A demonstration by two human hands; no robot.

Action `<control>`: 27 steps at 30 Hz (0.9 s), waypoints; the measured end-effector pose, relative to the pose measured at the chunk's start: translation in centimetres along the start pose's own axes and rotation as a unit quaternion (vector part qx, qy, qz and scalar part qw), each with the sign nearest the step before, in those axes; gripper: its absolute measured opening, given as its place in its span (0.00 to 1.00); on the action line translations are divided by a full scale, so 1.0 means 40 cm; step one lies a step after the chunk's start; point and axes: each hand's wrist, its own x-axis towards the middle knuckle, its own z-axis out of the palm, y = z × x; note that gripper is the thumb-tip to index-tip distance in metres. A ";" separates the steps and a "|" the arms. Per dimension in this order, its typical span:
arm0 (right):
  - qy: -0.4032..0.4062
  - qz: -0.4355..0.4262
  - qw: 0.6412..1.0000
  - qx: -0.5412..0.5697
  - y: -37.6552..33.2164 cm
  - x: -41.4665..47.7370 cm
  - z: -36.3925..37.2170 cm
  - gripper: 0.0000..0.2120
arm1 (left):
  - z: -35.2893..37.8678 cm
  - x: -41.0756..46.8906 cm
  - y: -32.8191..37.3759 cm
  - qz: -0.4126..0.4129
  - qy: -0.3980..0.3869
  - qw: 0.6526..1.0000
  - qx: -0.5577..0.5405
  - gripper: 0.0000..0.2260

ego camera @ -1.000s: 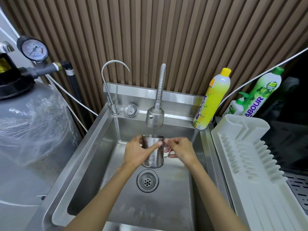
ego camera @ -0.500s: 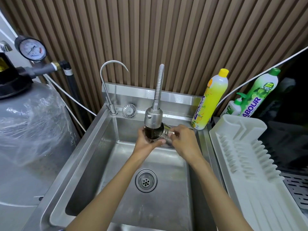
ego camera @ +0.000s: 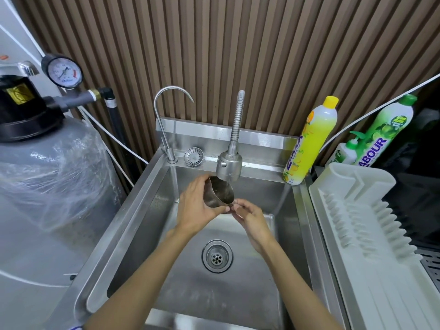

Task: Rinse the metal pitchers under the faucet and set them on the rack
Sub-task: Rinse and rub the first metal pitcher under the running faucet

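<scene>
A small metal pitcher (ego camera: 220, 194) is tilted under the head of the flexible faucet (ego camera: 229, 166), its mouth turned up toward the spout. My left hand (ego camera: 196, 206) grips the pitcher's body from the left. My right hand (ego camera: 247, 214) pinches its handle at the lower right. Both hands are over the back of the steel sink (ego camera: 133, 234). The white dish rack (ego camera: 371, 234) lies to the right of the sink with nothing on it.
A thin gooseneck tap (ego camera: 166, 129) and a loose strainer (ego camera: 193, 157) stand at the sink's back left. Yellow (ego camera: 309, 141) and green (ego camera: 385, 132) detergent bottles stand back right. A grey tank (ego camera: 42, 186) with a gauge fills the left. The drain (ego camera: 217, 256) is below my hands.
The pitcher went up from lower in the sink to the faucet head and has tipped over from upright to tilted. Both hands stayed on it.
</scene>
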 end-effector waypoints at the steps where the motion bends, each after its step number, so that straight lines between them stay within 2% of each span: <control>1: 0.003 0.008 1.000 0.008 0.003 -0.002 0.001 0.10 | -0.004 -0.001 -0.002 -0.010 -0.005 1.000 0.006 0.37; 6: 0.036 0.036 0.998 -0.047 -0.016 0.001 -0.009 0.07 | 0.011 -0.024 0.003 -0.104 -0.014 0.994 0.018 0.34; 9: 0.073 0.036 0.980 -0.182 -0.049 -0.001 -0.021 0.10 | 0.034 -0.029 0.007 -0.176 -0.017 0.983 -0.040 0.29; 11: 0.093 0.024 0.940 -0.329 -0.087 -0.007 -0.029 0.11 | 0.052 -0.031 0.008 -0.206 -0.018 0.972 -0.113 0.23; 13: 0.103 0.013 0.897 -0.430 -0.130 -0.015 -0.026 0.13 | 0.070 -0.032 0.008 -0.235 -0.039 0.947 -0.217 0.19; 16: 0.131 -0.034 0.830 -0.541 -0.180 -0.029 -0.015 0.13 | 0.089 -0.034 0.017 -0.267 -0.102 0.889 -0.359 0.17; 18: 0.138 -0.067 0.803 -0.576 -0.202 -0.037 -0.010 0.13 | 0.090 -0.029 0.033 -0.260 -0.129 0.864 -0.412 0.13; 20: 0.145 -0.087 0.800 -0.575 -0.216 -0.045 -0.011 0.12 | 0.089 -0.018 0.049 -0.250 -0.138 0.848 -0.446 0.13; 22: 0.162 -0.111 0.804 -0.561 -0.221 -0.052 -0.017 0.12 | 0.090 -0.003 0.065 -0.236 -0.126 0.840 -0.472 0.18; 27: 0.196 -0.131 0.839 -0.491 -0.197 -0.043 -0.031 0.12 | 0.097 0.024 0.074 -0.189 -0.046 0.866 -0.460 0.31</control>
